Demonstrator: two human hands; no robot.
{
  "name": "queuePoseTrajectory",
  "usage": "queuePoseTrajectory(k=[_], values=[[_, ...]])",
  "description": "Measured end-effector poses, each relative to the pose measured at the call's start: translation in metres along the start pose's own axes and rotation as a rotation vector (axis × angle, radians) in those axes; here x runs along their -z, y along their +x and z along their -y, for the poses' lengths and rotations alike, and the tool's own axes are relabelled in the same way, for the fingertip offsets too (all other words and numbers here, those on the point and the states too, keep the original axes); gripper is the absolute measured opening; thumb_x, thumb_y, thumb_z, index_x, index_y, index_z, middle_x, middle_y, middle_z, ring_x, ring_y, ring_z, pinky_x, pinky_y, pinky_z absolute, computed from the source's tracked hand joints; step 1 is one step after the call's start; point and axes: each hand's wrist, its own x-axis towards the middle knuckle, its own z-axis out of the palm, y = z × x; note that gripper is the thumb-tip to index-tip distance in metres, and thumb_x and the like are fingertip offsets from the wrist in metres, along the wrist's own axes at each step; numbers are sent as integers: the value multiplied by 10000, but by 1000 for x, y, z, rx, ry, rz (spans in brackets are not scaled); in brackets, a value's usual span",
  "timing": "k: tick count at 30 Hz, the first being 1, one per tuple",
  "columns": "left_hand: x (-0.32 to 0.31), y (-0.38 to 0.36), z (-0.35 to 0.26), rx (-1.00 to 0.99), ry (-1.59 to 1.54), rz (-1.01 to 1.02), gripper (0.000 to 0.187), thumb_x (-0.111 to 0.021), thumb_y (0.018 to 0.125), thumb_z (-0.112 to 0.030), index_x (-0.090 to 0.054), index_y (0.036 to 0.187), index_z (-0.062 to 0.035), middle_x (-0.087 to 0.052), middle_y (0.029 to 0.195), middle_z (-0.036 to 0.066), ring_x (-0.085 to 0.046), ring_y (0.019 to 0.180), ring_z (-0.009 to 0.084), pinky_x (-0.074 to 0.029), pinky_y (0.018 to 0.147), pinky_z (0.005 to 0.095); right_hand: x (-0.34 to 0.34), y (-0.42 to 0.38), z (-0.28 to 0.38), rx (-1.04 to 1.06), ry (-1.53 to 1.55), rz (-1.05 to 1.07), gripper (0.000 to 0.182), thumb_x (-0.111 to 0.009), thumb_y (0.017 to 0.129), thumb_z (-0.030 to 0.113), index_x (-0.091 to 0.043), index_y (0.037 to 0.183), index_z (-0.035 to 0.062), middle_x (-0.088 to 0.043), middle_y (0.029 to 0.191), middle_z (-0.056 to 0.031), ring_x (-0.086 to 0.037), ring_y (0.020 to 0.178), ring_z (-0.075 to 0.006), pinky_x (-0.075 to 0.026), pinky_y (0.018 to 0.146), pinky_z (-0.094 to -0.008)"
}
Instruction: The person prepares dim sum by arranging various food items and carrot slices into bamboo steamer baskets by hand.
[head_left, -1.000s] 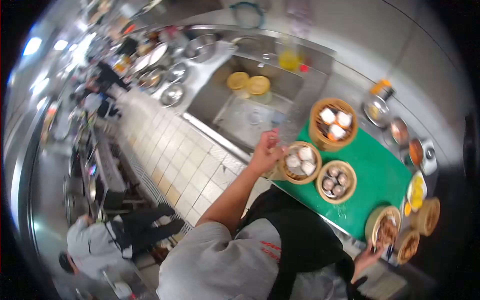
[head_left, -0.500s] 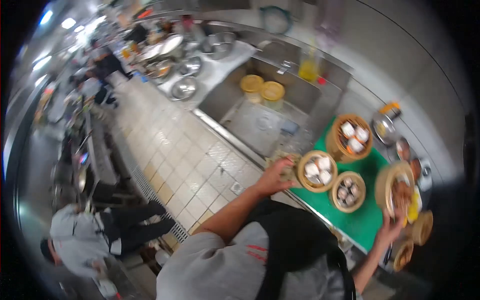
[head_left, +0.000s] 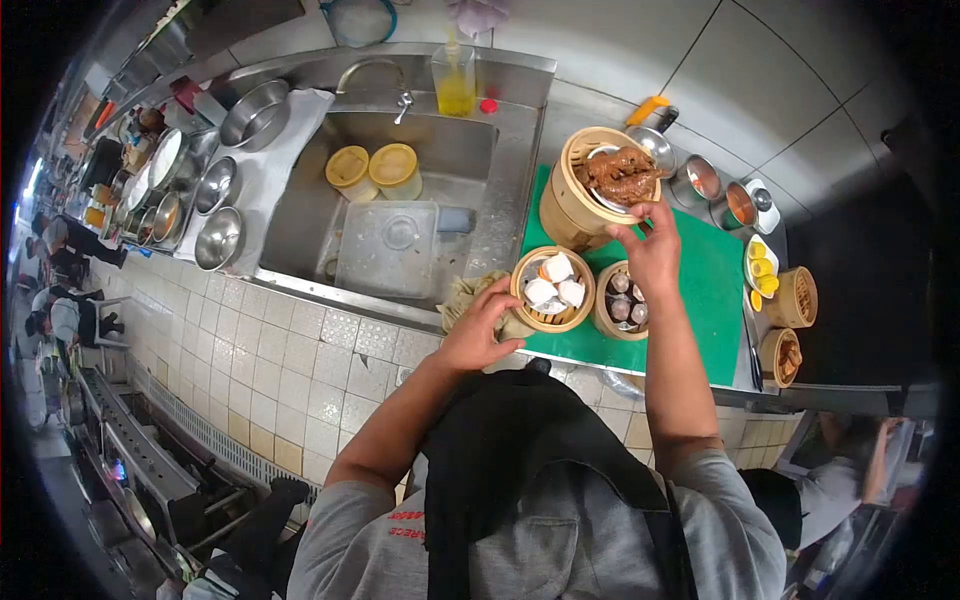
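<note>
A bamboo steamer basket (head_left: 575, 200) of brown glazed chicken feet (head_left: 624, 175) sits at the back of the green board, stacked over another basket. My right hand (head_left: 652, 248) grips its front right rim, fingers and thumb closed on the edge. In front stands a smaller bamboo steamer with white buns (head_left: 571, 293). My left hand (head_left: 480, 330) is open at its left side, thumb and fingers apart, fingertips right at the rim. Beside it, under my right wrist, is a steamer of small round dumplings (head_left: 621, 283), partly covered by that hand.
To the left is a metal sink (head_left: 300, 215) with two yellow-lidded tubs (head_left: 395, 168) and a clear plastic container. A rag (head_left: 470, 300) lies on its edge. Metal pots (head_left: 697, 180), a plate of yellow cups (head_left: 762, 268) and two small steamers (head_left: 790, 298) line the right.
My right hand has carried the basket of chicken feet from the right side of the board onto the stack at the back. My left hand stays beside the bun steamer. The view has turned.
</note>
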Motion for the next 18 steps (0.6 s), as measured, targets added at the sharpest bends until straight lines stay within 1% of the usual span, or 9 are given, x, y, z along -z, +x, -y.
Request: queuePoseTrajectory(k=[1,3,5,7,8,9,12,16,18], values=[[-5,0,4,2,-8,5,604,-824,683,-167,-530,1206,-89,-381,1455,217,-370,1362,381,-345,1111,425,-1,1,0,-6,-7,1,380,-808,690,-14,-536,945,56,-563,1221,-114,-574,1065,-262,-486,900,-357],[-8,6,2,21,12,-23,615,-826,682,-134,-516,1212,-103,-353,1481,226,-342,1388,397,-325,1121,441,-2,1,0,94,-29,-10,380,-783,706,-81,-530,961,42,-535,1081,-62,-556,1019,-190,-510,895,-340],[-10,10,-1,54,36,-3,568,-823,684,-140,-540,1175,-115,-340,1492,240,-332,1391,411,-322,1121,445,1,0,5,73,-7,10,371,-787,719,-51,-528,969,41,-545,1156,-76,-558,1048,-211,-499,913,-359],[-13,15,-1,28,123,-22,525,-829,672,-151,-579,1134,-140,-294,1522,239,-403,1340,416,-385,1076,435,8,-1,11,109,-94,47,351,-784,745,-7,-522,974,38,-525,1286,-87,-552,1078,-232,-485,927,-386],[-15,17,0,0,162,-42,483,-835,661,-159,-585,1074,-129,-289,1522,257,-421,1318,439,-392,1065,444,14,-1,11,80,-54,109,460,-808,721,38,-556,1104,77,-465,1408,-201,-516,1242,-343,-472,949,-387],[-19,18,2,-4,163,-33,483,-835,661,-159,-585,1074,-129,-289,1522,257,-421,1318,439,-392,1065,444,22,-4,15,74,-55,102,460,-808,721,38,-556,1104,77,-465,1408,-201,-516,1242,-343,-472,949,-387],[-18,24,5,-26,232,-48,422,-845,635,-161,-592,969,-108,-326,1496,282,-433,1304,453,-402,1049,450,47,-21,18,-44,22,119,616,-800,763,166,-526,1314,126,-346,1496,-267,-338,1405,-382,-437,1021,-432],[-14,21,-9,-24,170,-60,429,-862,618,-141,-587,944,-98,-349,1483,280,-429,1326,426,-406,1058,438,95,-61,-10,-64,-131,147,579,-802,756,144,-535,1268,111,-339,1496,-276,-343,1400,-389,-416,1045,-454],[-9,15,-26,15,142,-65,443,-877,607,-129,-586,939,-99,-392,1461,260,-418,1341,413,-387,1076,422,111,-88,-31,-119,-234,261,515,-783,785,126,-536,1236,90,-268,1544,-248,-364,1392,-367,-399,1060,-473]])
